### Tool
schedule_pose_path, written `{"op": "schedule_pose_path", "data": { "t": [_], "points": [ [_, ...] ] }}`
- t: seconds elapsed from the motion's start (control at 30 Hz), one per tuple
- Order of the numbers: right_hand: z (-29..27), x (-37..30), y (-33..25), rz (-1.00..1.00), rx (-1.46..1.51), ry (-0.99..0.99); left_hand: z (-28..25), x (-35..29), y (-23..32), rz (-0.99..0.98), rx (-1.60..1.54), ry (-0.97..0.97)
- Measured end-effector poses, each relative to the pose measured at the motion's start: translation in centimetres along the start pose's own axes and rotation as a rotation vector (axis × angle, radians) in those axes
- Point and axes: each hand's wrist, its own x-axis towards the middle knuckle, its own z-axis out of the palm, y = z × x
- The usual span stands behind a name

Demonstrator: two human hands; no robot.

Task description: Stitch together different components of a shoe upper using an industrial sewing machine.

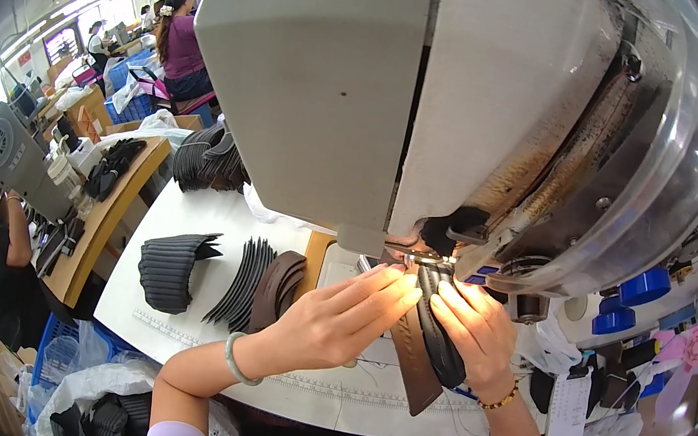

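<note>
Beneath the head of a large pale sewing machine [331, 98], both of my hands are at the lit stitching spot. A dark brown curved strip [414, 368] hangs toward me from there, with a black padded strip [438, 344] lying along it. My left hand [353, 313] is closed, its fingers pressed together and the tips on the strips' far end beside the presser foot. My right hand [476, 336] grips the black strip from the right, fingertips near the machine's lit parts. The far ends of both strips are partly hidden by my fingers.
Left of my hands on the white table [168, 344] lie stacks of black curved strips [170, 268] and brown strips [280, 284]. A clear curved guard [693, 152] bulges at upper right. Below left stands a bag of black pieces [111, 422]. Other people work at left.
</note>
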Motion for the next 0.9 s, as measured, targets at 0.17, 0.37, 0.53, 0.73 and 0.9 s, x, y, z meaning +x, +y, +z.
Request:
{"op": "schedule_pose_path", "data": {
  "t": [0.17,0.37,0.53,0.73,0.9],
  "points": [
    [-0.16,0.21,-0.19,0.014,0.02,-0.016,-0.25,-0.03,0.29,-0.006,0.029,-0.009],
    [-0.28,0.25,0.05,0.032,0.059,-0.054,-0.06,-0.13,0.34,-0.007,0.055,-0.005],
    [-0.39,-0.33,0.03,0.018,0.015,-0.092,-0.13,0.06,0.14,0.009,0.052,0.005],
    [-0.37,0.0,-0.14,0.011,0.01,-0.066,-0.1,0.1,0.0,0.019,0.062,-0.001],
    [-0.52,0.07,0.29,0.021,0.031,-0.118,0.18,-0.03,0.01,-0.032,0.038,0.03]
  ]
}}
